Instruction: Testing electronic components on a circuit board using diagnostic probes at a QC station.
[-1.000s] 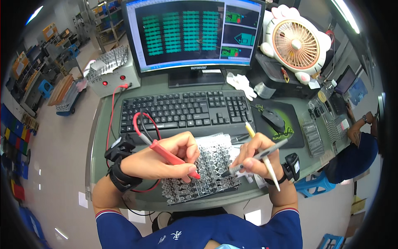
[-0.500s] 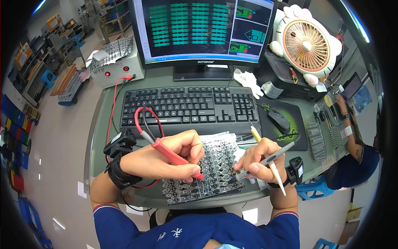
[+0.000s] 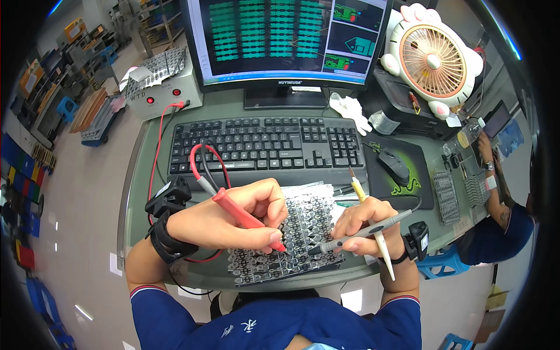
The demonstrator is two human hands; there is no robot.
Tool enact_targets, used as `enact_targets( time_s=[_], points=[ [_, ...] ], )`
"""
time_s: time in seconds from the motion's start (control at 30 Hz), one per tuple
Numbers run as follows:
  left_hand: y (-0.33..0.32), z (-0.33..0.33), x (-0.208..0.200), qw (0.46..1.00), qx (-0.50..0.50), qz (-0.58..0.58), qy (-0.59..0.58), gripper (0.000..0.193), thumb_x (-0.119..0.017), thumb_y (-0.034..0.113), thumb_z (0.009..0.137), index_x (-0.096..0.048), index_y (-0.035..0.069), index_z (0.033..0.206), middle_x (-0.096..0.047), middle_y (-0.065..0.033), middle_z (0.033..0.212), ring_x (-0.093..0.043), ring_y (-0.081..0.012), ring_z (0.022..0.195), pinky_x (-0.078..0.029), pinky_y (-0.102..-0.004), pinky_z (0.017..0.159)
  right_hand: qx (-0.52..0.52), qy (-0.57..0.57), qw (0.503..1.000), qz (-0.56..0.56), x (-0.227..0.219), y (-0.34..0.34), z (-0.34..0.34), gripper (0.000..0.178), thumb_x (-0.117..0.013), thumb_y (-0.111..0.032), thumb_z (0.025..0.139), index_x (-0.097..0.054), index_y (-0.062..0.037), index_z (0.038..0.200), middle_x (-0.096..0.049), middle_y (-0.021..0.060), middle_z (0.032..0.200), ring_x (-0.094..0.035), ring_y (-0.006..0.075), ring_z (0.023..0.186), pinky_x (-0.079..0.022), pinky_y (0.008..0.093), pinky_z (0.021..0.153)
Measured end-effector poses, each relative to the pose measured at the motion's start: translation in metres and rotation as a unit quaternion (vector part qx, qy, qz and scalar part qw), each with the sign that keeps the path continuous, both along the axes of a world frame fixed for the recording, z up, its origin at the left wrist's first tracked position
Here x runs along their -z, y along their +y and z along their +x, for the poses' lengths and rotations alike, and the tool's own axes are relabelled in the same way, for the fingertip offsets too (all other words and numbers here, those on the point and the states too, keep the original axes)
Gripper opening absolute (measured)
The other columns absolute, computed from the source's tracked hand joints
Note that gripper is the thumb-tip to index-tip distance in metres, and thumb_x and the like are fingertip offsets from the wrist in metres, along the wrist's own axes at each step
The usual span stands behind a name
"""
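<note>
Grey box: a box with red lights (image 3: 164, 106) stands at the table's left, patterned sheets lying on top.
Left hand: the person's left hand (image 3: 224, 232) pinches a red probe (image 3: 239, 214) between thumb and curled fingers, the tip pointing down right.
Keyboard: a black keyboard (image 3: 265, 153) lies below the monitor (image 3: 268, 35).
Patterned panel: the silvery patterned panel (image 3: 303, 224) lies before the keyboard, near the table's edge, beneath both probe tips; whether they touch it cannot be told.
Right hand: the right hand (image 3: 363, 219) grips a grey probe (image 3: 388, 222), its dark tip pointing left, with a slim cream tool (image 3: 382, 249) crossing behind it.
Mouse: a black mouse (image 3: 394, 167) rests on a dark mat.
Co-worker: another person (image 3: 496, 236) sits at far right.
</note>
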State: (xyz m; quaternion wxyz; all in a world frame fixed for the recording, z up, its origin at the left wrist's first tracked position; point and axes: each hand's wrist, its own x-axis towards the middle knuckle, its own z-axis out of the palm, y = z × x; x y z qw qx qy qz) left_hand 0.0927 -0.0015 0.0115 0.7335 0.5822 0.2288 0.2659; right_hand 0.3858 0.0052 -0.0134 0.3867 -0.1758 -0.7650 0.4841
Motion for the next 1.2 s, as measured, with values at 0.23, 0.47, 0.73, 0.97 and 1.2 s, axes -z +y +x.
enact_targets(
  time_s=[0.23, 0.47, 0.73, 0.97, 1.2],
  points=[
    [-0.001, 0.004, -0.005, 1.000, -0.013, 0.003, 0.003, 0.030, -0.067, 0.000, 0.087, -0.039, 0.007, 0.095, -0.051, -0.0053, 0.096, -0.061, -0.0116, 0.085, -0.053, -0.0275, 0.072, 0.026, 0.065, 0.996, -0.063, 0.002, -0.004, -0.003, 0.025, -0.074, -0.005, 0.084, -0.050, -0.0032, 0.086, -0.067, 0.0105, 0.073, -0.069, 0.0180, 0.071, -0.054, 0.0297, 0.063],
    [-0.002, 0.005, -0.002, 0.999, -0.024, 0.034, 0.021, 0.032, -0.070, 0.000, 0.086, -0.039, 0.008, 0.093, -0.051, -0.0054, 0.096, -0.060, -0.0116, 0.085, -0.051, -0.0274, 0.072, 0.020, 0.038, 0.997, -0.066, 0.000, -0.004, -0.002, 0.023, -0.072, -0.003, 0.086, -0.049, -0.0028, 0.086, -0.067, 0.0111, 0.077, -0.068, 0.0152, 0.071, -0.053, 0.0265, 0.061],
    [-0.004, 0.007, -0.001, 0.998, -0.037, 0.035, 0.020, 0.031, -0.070, 0.004, 0.087, -0.042, 0.006, 0.100, -0.053, -0.0065, 0.100, -0.059, -0.0104, 0.084, -0.050, -0.0265, 0.071, 0.052, 0.020, 0.986, -0.155, -0.017, -0.005, -0.007, 0.020, -0.072, -0.006, 0.087, -0.052, -0.0030, 0.085, -0.067, 0.0065, 0.074, -0.065, 0.0089, 0.069, -0.050, 0.0231, 0.058],
    [-0.006, 0.008, -0.012, 0.996, -0.032, 0.034, 0.076, 0.049, -0.062, 0.013, 0.091, -0.042, 0.004, 0.135, -0.058, -0.0073, 0.113, -0.055, -0.0051, 0.086, -0.045, -0.0211, 0.071, 0.018, -0.111, 0.993, 0.034, -0.047, 0.012, -0.046, 0.034, -0.070, -0.017, 0.089, -0.053, 0.0010, 0.112, -0.068, 0.0106, 0.084, -0.069, 0.0253, 0.074, -0.054, 0.0335, 0.070],
    [-0.008, 0.008, -0.011, 0.997, -0.034, -0.016, 0.061, 0.027, -0.063, 0.008, 0.090, -0.047, 0.003, 0.112, -0.056, -0.0078, 0.105, -0.058, -0.0117, 0.093, -0.054, -0.0261, 0.075, 0.059, -0.136, 0.985, 0.089, -0.037, -0.022, -0.010, 0.049, -0.052, -0.041, 0.099, -0.060, -0.0008, 0.127, -0.069, 0.0074, 0.086, -0.065, 0.0210, 0.080, -0.051, 0.0335, 0.076]
  ],
)
